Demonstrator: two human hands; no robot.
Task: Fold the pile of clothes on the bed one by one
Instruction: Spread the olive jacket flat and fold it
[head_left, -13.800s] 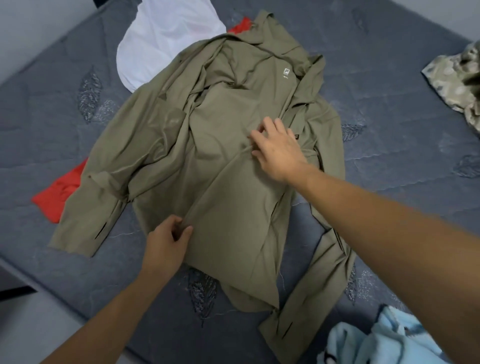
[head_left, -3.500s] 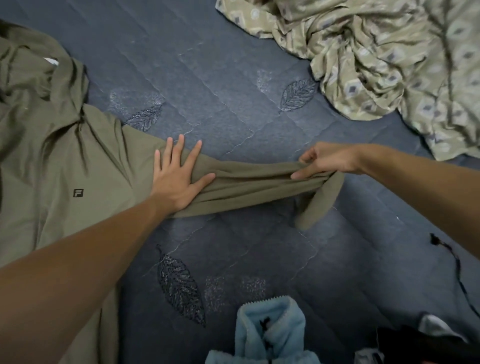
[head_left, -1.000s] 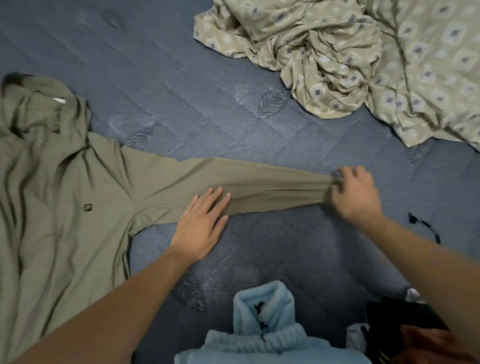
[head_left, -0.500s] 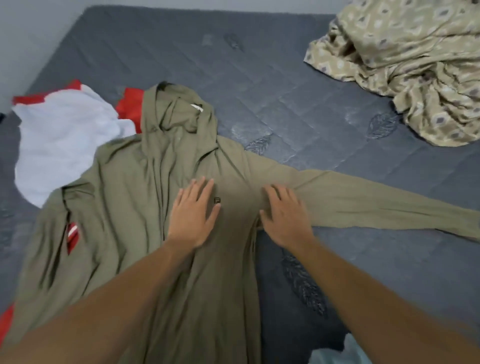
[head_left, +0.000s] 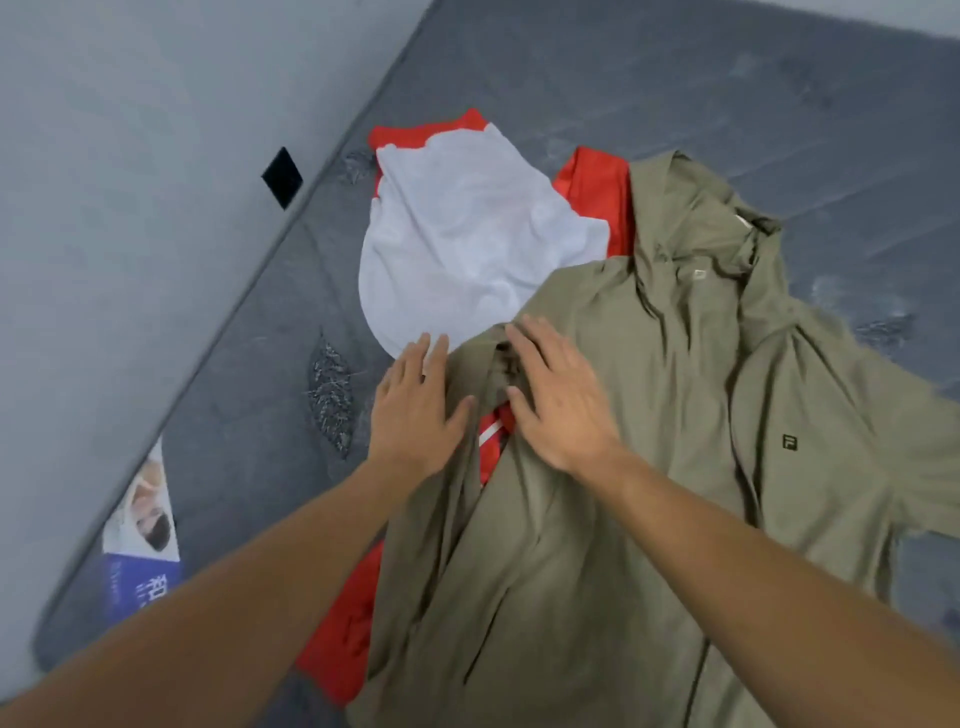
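Both hands are laid flat with fingers straight, nothing gripped. The left hand (head_left: 415, 410) is pressed on the left edge of the olive hooded jacket (head_left: 649, 467), fingertips reaching just over the white garment (head_left: 467, 244). The right hand (head_left: 558, 397) is pressed on the jacket's left shoulder area, just beside the left hand, with a narrow gap between them where a strip of the red garment (head_left: 491, 434) shows through.

The jacket is spread front-up across the bed (head_left: 675, 78), hood pointed toward the far side, a small dark logo (head_left: 789, 442) seen on the chest. One sleeve is stretched off toward the right edge of the view. The red garment is mostly buried under the jacket and the white one, poking out at the top and lower left. No containers are seen anywhere, so it's all just lying on the grey quilted mattress. A printed label (head_left: 143, 540) is seen on the mattress's side near the wall (head_left: 130, 182).
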